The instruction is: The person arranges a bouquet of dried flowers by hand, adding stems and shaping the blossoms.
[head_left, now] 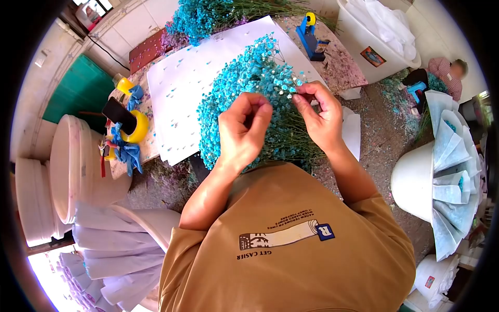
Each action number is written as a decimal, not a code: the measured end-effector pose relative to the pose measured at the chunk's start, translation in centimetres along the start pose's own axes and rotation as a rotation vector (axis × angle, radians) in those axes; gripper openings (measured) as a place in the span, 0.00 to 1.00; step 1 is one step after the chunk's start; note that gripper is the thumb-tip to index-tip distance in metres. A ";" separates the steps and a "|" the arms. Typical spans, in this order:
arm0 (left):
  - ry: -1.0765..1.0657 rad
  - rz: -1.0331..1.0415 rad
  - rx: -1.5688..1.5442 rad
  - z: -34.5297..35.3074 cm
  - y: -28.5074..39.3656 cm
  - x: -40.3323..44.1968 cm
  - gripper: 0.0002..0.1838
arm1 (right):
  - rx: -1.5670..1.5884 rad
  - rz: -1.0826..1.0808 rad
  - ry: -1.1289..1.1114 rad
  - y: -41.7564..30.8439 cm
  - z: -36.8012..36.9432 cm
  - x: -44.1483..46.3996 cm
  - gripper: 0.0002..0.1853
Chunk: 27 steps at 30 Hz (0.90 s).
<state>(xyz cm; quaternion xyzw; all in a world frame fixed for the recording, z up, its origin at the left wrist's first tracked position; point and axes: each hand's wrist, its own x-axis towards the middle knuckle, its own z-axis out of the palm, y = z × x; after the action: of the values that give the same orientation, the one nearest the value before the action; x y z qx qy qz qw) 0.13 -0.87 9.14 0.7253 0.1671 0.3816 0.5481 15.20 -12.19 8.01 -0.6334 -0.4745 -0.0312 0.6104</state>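
A large bunch of blue-dyed baby's breath [223,88] lies on white paper sheets [171,114] in front of me, its green stems pointing right. My left hand [243,127] is over the middle of the bunch, fingers curled in and thumb against them; whatever they hold, if anything, is too small to see. To the right, my right hand [319,115] pinches a small sprig of pale blue blossoms [291,89] between thumb and forefinger at the bunch's edge.
More blue flowers [200,21] lie at the table's back. A blue tape dispenser [311,41] stands back right. A phone [119,112] leans by a yellow tape roll [138,127] at left. Wrapped bouquets fill a white bucket [413,179]. Another person [446,75] sits far right.
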 end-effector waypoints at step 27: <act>-0.051 0.008 0.110 0.9 1.7 -0.8 0.11 | 0.248 0.090 -0.080 1.4 -0.4 -1.6 0.05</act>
<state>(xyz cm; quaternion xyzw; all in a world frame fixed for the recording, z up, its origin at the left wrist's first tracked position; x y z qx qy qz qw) -0.04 -2.60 10.29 0.7647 0.1707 0.3554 0.5097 15.40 -13.14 6.08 -0.5744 -0.4700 0.0805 0.6653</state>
